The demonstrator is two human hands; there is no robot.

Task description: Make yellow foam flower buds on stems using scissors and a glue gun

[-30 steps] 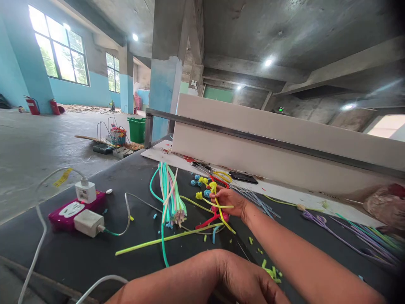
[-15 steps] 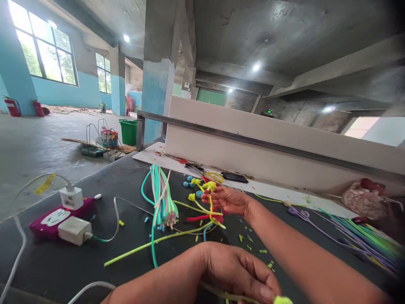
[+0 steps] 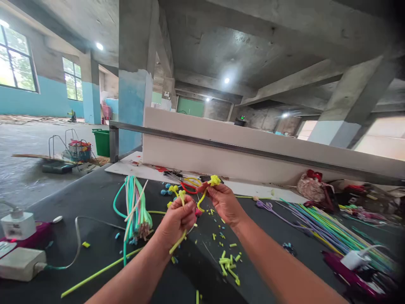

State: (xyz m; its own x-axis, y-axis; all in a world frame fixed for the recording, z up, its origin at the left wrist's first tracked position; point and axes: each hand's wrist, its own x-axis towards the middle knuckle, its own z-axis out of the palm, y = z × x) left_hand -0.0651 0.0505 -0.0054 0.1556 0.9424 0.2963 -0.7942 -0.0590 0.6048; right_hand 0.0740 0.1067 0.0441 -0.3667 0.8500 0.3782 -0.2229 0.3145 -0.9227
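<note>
Since the earlier frame the left hand point(image 3: 181, 214) has risen beside the right hand point(image 3: 226, 203). Each pinches a yellow chenille stem, the right fingertips just under a fluffy head point(image 3: 215, 180). Both tips look shaped; left of the left fingers, a long yellow-green stem point(image 3: 101, 272) lies straight, apparently unworked.

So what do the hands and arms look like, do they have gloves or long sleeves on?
No gloves: the left hand and the right hand are both bare human hands. No sleeves show on the arms as far as the picture goes. I can't see a watch, bracelet, cable or drawn-on marking either.
</note>
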